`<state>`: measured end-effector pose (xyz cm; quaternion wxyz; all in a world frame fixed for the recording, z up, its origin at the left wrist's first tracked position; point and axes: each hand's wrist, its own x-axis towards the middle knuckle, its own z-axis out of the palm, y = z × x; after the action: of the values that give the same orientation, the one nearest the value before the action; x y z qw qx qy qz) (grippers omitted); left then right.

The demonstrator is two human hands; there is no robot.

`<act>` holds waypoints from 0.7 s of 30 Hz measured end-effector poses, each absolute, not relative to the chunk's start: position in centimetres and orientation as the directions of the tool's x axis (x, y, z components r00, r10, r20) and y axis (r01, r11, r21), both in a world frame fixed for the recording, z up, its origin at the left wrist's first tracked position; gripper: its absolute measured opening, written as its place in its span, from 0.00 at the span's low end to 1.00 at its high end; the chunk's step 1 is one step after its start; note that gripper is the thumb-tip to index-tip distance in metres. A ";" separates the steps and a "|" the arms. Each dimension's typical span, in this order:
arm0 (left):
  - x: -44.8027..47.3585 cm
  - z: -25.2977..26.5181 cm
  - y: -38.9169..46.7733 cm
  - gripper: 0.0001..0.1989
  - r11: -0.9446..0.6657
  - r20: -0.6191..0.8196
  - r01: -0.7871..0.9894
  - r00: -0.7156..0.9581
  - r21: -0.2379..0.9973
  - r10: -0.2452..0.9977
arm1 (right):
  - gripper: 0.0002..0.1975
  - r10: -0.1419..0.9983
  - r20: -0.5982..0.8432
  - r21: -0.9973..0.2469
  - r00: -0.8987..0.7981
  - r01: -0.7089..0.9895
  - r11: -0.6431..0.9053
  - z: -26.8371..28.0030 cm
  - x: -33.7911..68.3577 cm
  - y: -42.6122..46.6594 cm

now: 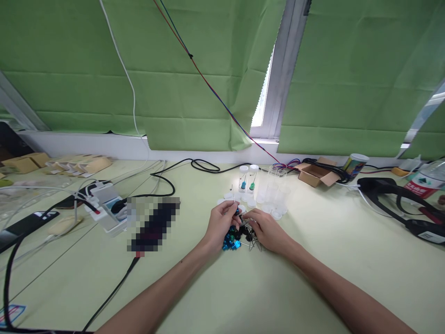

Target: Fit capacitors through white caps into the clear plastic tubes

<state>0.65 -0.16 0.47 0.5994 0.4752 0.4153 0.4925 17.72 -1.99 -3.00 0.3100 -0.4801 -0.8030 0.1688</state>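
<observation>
Capped tubes (244,169) hold needles (252,186); left hand (222,221) pinches a pin (234,198), right hand's (267,228) grip unclear.

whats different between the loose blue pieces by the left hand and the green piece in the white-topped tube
Number: the blue pieces lie heaped, the green piece sits alone. Place: the blue pieces are on the table, the green piece inside the tube. Both are small.

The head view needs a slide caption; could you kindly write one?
Left hand and right hand at a pile of small blue and black parts, clear containers standing behind.
</observation>
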 end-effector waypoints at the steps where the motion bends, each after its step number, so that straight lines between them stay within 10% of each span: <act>1: 0.6 0.4 -0.1 0.15 0.063 -0.029 -0.194 0.170 0.979 0.985 | 0.16 0.876 0.338 -0.569 -0.344 0.667 0.481 -3.0 17.7 -2.0; 21: 0.5 0.4 0.1 0.17 0.119 -0.066 -0.269 0.197 0.956 0.978 | 0.14 0.878 0.392 -0.620 -0.276 0.625 0.474 -2.6 17.5 -1.9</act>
<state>0.50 0.06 0.37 0.6330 0.4449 0.3986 0.4925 17.50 -1.94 -2.64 0.3601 -0.4822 -0.7792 0.1751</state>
